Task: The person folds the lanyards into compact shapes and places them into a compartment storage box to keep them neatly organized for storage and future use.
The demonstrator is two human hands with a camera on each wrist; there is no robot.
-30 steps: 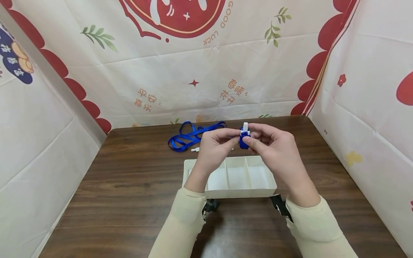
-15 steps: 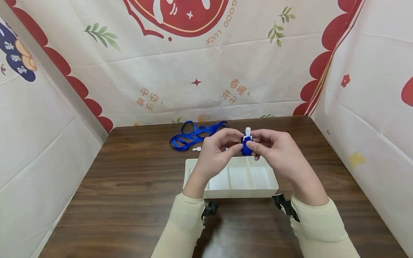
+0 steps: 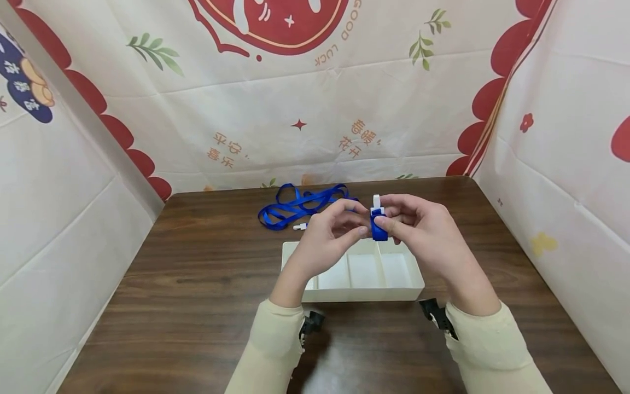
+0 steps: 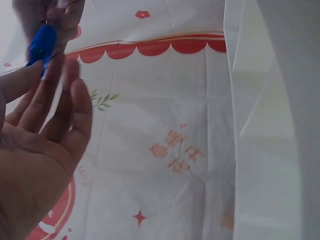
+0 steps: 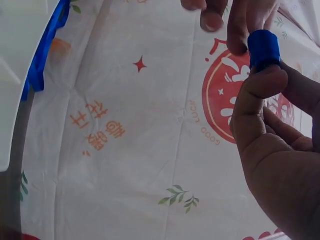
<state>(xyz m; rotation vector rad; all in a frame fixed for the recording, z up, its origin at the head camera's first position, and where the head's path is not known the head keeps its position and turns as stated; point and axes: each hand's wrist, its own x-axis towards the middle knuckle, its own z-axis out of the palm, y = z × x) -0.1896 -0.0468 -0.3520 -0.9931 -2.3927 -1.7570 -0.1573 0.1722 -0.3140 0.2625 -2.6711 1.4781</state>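
Observation:
A blue lanyard [image 3: 379,227], rolled into a compact bundle with a white plastic clip [image 3: 376,201] sticking up, is held over the back of the tray. My right hand [image 3: 425,230] pinches it between thumb and fingers. Close on its left, my left hand [image 3: 327,235] has thumb and fingers loosely bent and spread apart. In the left wrist view the rolled lanyard [image 4: 43,42] shows just past the left thumb; whether they touch, I cannot tell. The right wrist view shows the blue roll [image 5: 264,47] above the right thumb, with left fingers [image 5: 236,25] behind.
A cream tray with compartments [image 3: 364,295] stands below the hands on the brown wooden table [image 3: 197,284]. Behind it lies a loose heap of blue lanyard strap [image 3: 290,210] with a white clip [image 3: 299,226]. Printed cloth walls [image 3: 275,98] surround the table.
My left hand has drawn slightly left, its thumb and fingers parting from the rolled lanyard. The right hand keeps its pinch, a little lower than one second ago.

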